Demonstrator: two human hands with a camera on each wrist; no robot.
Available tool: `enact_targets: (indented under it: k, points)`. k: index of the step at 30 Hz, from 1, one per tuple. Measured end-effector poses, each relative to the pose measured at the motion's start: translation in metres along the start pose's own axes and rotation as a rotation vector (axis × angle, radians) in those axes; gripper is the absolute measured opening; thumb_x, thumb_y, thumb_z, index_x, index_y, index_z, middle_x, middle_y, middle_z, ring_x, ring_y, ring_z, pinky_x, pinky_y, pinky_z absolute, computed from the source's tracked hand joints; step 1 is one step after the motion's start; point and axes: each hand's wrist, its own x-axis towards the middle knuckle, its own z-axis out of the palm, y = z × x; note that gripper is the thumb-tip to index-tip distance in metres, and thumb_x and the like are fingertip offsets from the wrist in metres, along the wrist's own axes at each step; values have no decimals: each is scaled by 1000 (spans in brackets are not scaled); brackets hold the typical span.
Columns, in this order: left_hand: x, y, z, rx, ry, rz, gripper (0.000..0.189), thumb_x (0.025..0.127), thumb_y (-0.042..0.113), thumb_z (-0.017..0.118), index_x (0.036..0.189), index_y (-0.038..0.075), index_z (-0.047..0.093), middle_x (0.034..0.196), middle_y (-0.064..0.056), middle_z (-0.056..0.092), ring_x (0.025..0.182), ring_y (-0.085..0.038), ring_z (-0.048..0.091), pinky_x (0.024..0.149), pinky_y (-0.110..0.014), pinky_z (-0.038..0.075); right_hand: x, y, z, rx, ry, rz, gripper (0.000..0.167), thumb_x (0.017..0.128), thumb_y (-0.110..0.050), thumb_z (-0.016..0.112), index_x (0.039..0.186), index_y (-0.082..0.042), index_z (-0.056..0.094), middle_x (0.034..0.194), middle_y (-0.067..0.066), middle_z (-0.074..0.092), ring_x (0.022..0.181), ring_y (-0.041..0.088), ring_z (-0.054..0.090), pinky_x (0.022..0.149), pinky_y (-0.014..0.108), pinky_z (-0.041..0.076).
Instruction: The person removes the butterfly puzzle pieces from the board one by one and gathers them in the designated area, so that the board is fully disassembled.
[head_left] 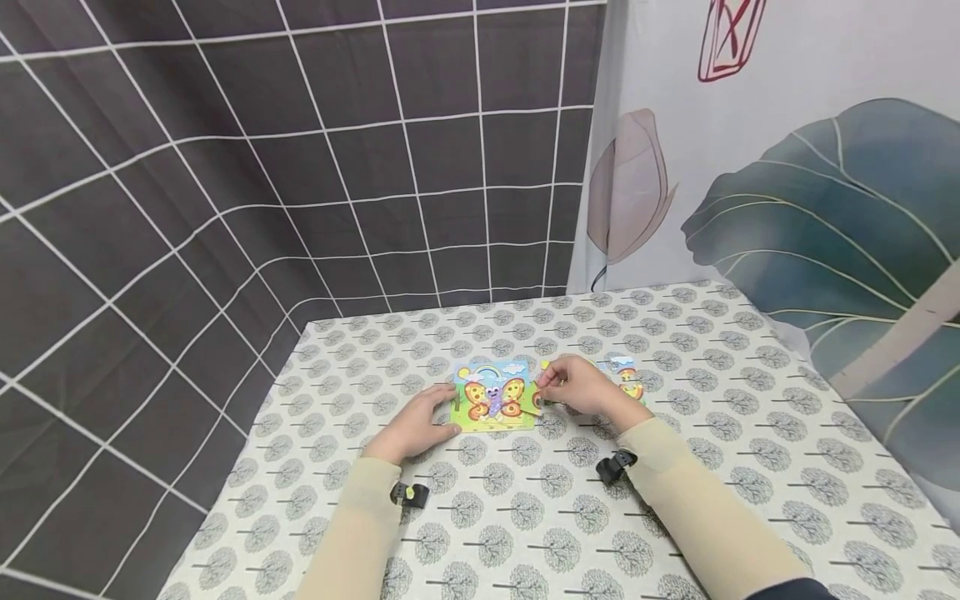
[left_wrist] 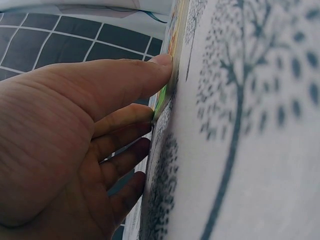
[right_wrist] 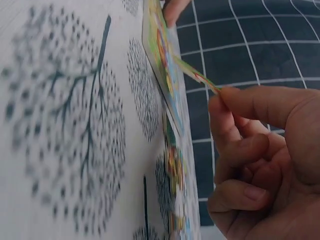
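Observation:
A jigsaw puzzle board with a smiling butterfly under a rainbow lies flat on the patterned cloth. My left hand rests at its left side, the thumb at the near left corner and the other fingers along the edge. In the left wrist view these fingers look extended. My right hand pinches a puzzle piece between thumb and index finger at the board's right side. This piece tilts up from the board, its far end overlapping the picture in the right wrist view.
More colourful puzzle pieces lie right of the board, partly hidden behind my right hand. A tree-print cloth covers the table. Behind it hang a dark grid curtain and a pale leaf-print curtain.

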Motion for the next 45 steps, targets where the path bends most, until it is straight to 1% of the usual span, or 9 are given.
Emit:
enact_targets:
  k: [6,8,12,15,18,22,29,36,45]
  points:
    - [0,-1,0,2,1,4,68,92,30,81,152,11,54,164,-1,43,155,-29,32,127,-51,23,-10,8,-15,81,-129,30,14,87,-11,83,95,-8,72,84,7,67,67,17,56,53,26,49]
    - [0,-2,0,1,2,5,68,92,30,81,152,11,54,164,-1,43,155,-29,32,127,-51,23,-13,10,-19,98,-169,30,16,86,-9,83,96,-5,71,83,8,69,68,18,58,56,27,51]
    - [-1,-2,0,-4,3,4,69,92,30,81,152,11,54,164,-1,42,155,-29,31,127,-52,23,-17,16,-23,78,-217,15,15,86,-7,82,97,-3,72,83,7,71,73,20,63,65,29,55]
    - [-1,-2,0,-5,2,8,69,92,30,81,152,10,54,164,-1,42,155,-29,31,127,-52,23,-19,18,-24,32,-220,13,11,85,-8,82,92,-7,73,80,5,70,72,19,62,67,31,55]
    - [-1,-2,0,-6,4,16,69,92,30,81,152,9,54,164,-2,42,155,-30,32,127,-52,23,-21,18,-24,-26,-219,11,9,85,-8,82,85,-12,74,75,2,69,67,16,58,64,30,52]
    - [-1,-2,0,-2,5,21,69,92,30,81,151,9,54,164,-2,42,155,-30,32,127,-52,23,-23,17,-22,-58,-226,6,10,85,-5,81,84,-12,75,73,1,69,64,15,57,62,30,51]
    - [-1,-2,0,-2,7,24,69,92,30,81,152,9,54,164,-2,42,155,-29,31,127,-52,23,-24,16,-22,-73,-216,12,7,84,-3,80,85,-9,77,74,0,69,66,17,60,66,33,53]
    - [-1,-1,1,1,5,15,69,92,30,81,152,10,54,164,-1,43,155,-28,31,127,-51,23,-23,19,-21,-79,-202,24,8,86,-2,78,85,-10,78,74,0,70,67,16,60,65,32,53]
    - [-2,0,0,4,5,11,69,92,30,81,152,10,54,165,-1,42,155,-28,31,128,-51,22,-22,17,-21,-102,-211,29,10,88,-4,77,84,-13,76,75,1,69,67,15,59,64,30,52]
